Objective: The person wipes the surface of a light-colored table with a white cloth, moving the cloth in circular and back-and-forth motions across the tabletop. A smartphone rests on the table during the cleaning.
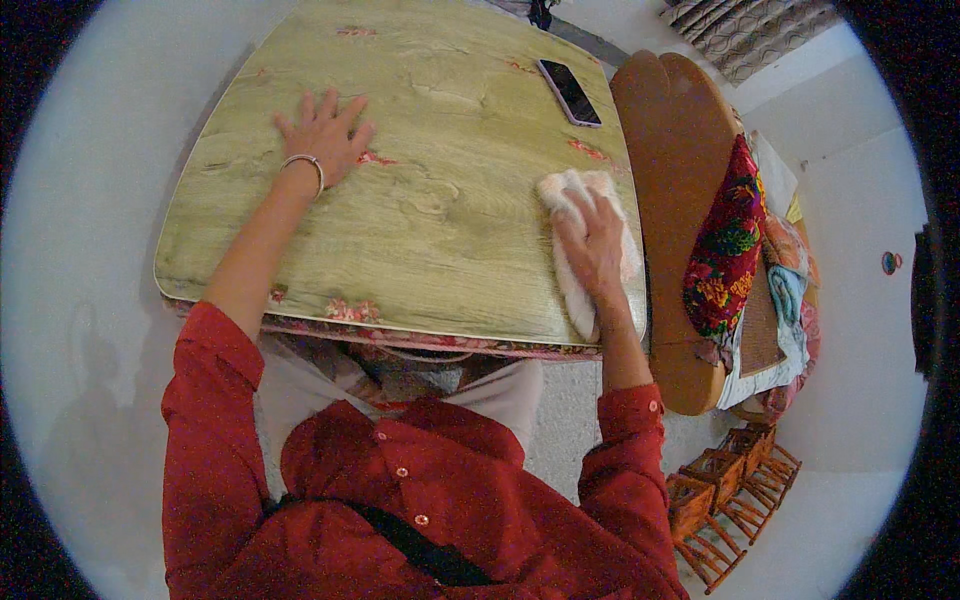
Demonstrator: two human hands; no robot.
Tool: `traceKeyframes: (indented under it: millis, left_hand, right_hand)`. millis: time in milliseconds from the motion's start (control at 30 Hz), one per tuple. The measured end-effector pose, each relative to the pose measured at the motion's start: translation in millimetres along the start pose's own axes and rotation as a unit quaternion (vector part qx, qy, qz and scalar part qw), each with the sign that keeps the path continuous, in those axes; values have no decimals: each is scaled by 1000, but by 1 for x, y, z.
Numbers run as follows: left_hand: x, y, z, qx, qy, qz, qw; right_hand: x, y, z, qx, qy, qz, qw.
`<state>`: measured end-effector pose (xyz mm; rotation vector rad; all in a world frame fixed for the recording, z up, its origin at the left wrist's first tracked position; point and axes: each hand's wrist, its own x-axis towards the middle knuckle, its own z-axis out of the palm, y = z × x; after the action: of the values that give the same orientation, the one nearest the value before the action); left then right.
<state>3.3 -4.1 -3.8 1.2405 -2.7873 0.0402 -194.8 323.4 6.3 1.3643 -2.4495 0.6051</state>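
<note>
My left hand (325,135) lies flat on the green wood-patterned table top (400,260), its fingers spread and nothing in them. A bracelet (303,172) circles that wrist. Toward the table's right edge, my right hand (592,240) grips and presses down on a folded white fluffy cloth (570,285). Part of the cloth is hidden under the palm, and its ends stick out past the fingers and below the wrist. Beyond this hand, near the far right corner, a phone (570,93) rests with its dark screen up.
A brown sofa or bench (670,180) stands close along the table's right side. On it are a red flowered cushion (728,245) and a pile of folded cloths (788,270). Small wooden chairs (720,475) stand on the floor at the lower right. A patterned curtain (750,35) hangs at the back.
</note>
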Motion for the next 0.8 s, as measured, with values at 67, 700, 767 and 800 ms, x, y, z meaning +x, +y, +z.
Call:
traceKeyframes:
  millis: [67,700,767,800]
  left_hand:
    - [0,-1,1,-4,-4,2,1000]
    - [-1,3,-1,-13,9,8,1000]
    - [-2,0,-3,-8,6,9,1000]
    - [-3,0,-3,-6,-2,11,1000]
  right_hand:
    - [-24,-18,-9,20,-43,-38,998]
    - [2,11,3,-1,-6,-6,1000]
    - [-24,-10,-11,28,-35,-29,999]
    - [-40,-18,-23,41,-53,-30,997]
